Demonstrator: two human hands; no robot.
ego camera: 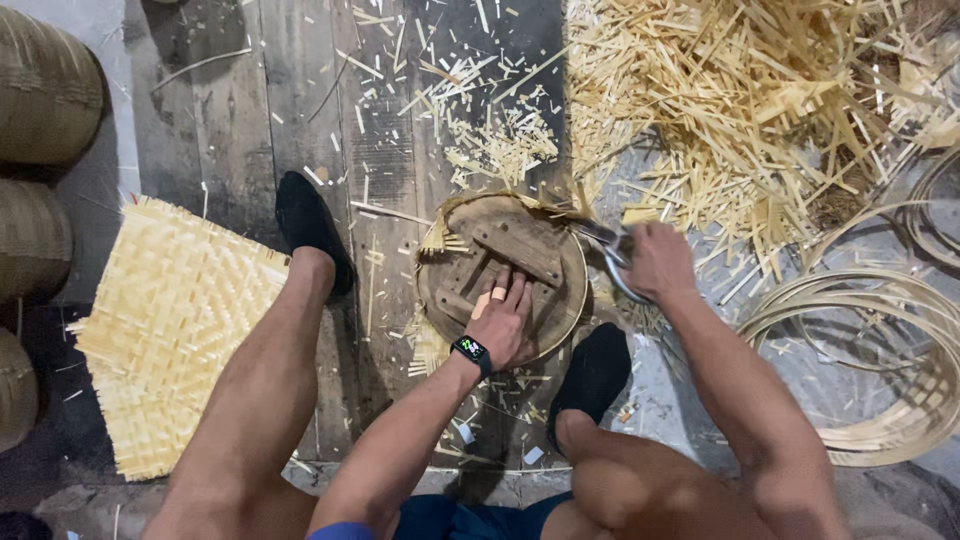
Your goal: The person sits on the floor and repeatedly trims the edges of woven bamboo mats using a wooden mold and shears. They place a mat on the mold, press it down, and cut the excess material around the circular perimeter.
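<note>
Left to right: a woven bamboo mat (pixel 175 330) is lying on the plank floor (pixel 240 130); the left hand (pixel 503 322), fingers spread flat, is pressing a round wooden form (pixel 503 265) between the feet; the right hand (pixel 655 262), fingers clenched around metal shears (pixel 612 252), is trimming protruding strips at the rim. Continuing around the rim would seemingly require rotating the form. Bamboo hoops (pixel 870 360) are lying rightmost.

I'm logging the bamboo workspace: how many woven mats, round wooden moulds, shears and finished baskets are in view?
Woven mat: 1
Round wooden mould, under the left hand: 1
Shears, in the right hand: 1
Finished baskets at the left edge: 3
Total: 6
</note>
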